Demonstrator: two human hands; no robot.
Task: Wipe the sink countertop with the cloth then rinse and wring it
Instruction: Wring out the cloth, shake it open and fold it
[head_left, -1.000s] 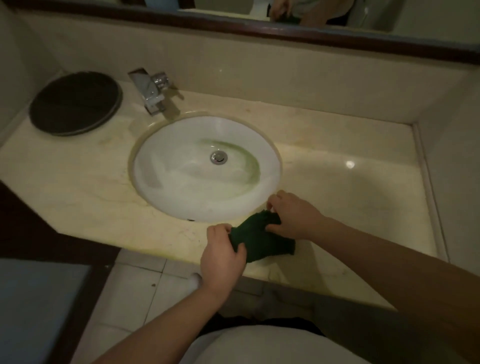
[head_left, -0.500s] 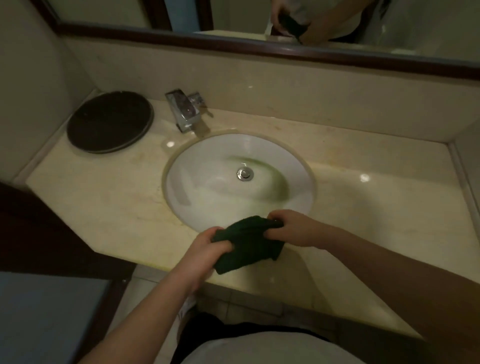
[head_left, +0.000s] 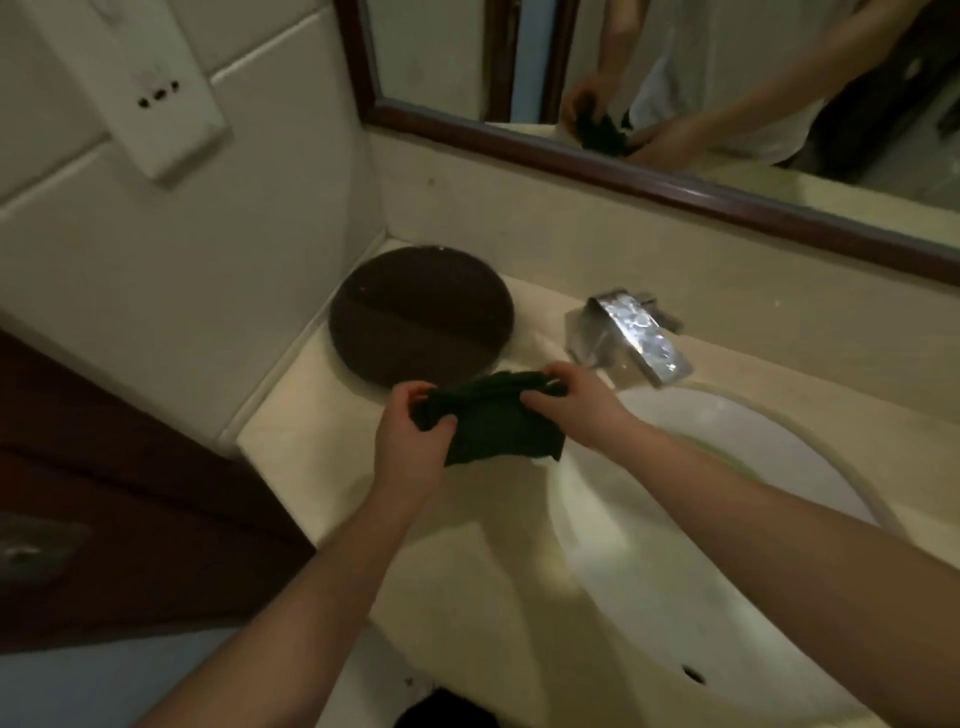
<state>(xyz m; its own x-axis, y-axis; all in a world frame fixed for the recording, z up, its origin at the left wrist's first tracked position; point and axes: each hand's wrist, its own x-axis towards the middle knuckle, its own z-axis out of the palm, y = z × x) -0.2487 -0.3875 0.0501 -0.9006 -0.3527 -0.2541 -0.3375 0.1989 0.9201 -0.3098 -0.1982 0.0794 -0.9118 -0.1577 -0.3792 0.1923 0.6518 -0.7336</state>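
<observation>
Back-left corner of the countertop (head_left: 311, 467) hogged by a dark round disc (head_left: 421, 317), with the wall kerb tight along the left edge, so not much room that way. Left hand (head_left: 410, 441) curled round one end of the dark green cloth (head_left: 493, 426), bunched up between disc and basin; right hand (head_left: 576, 400) pinching the other end. Probably best to fold it into a flat pad first, then sweep toward the front edge. Chrome faucet (head_left: 634, 338) just behind the right hand, so mind the knuckles. Way more open room over the white basin (head_left: 701, 597).
</observation>
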